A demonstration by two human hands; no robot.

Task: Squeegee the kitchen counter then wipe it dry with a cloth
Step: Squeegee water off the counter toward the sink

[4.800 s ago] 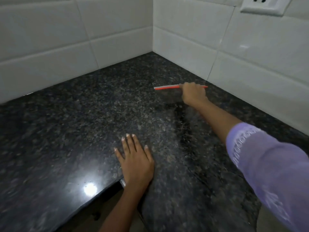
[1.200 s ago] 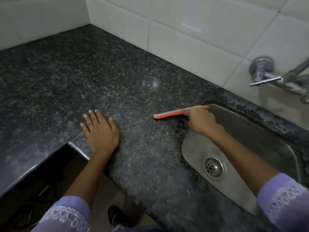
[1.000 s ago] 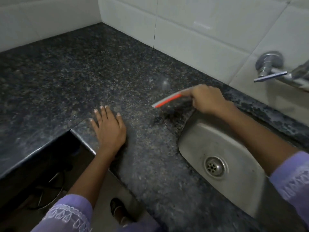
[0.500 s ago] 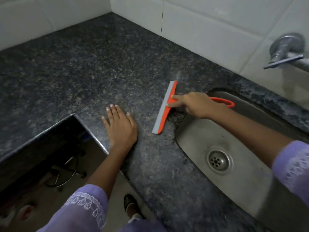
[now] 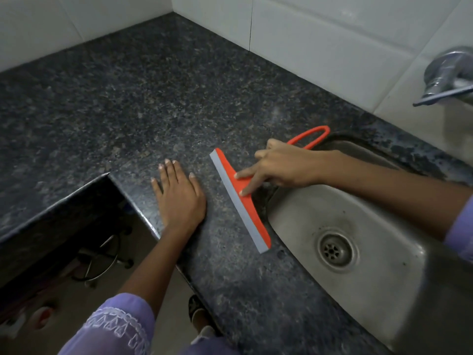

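An orange squeegee [image 5: 252, 221] with a grey rubber blade lies flat on the dark speckled granite counter [image 5: 128, 98], just left of the sink. Its loop handle points toward the back wall. My right hand [image 5: 284, 165] lies over the handle with fingers spread, and two fingertips touch the orange head. My left hand [image 5: 179, 198] rests flat, palm down, on the counter near its front edge, a little left of the blade. No cloth is in view.
A steel sink [image 5: 371, 206] with a round drain [image 5: 334, 249] fills the right side. A chrome tap [image 5: 448, 75] sticks out of the white tiled wall [image 5: 320, 47]. At left the counter steps back around a dark gap [image 5: 76, 239] down to the floor.
My right hand pulled the squeegee from the far corner to the sink edge, then laid it flat on the counter and loosened its fingers. My left hand stayed flat.
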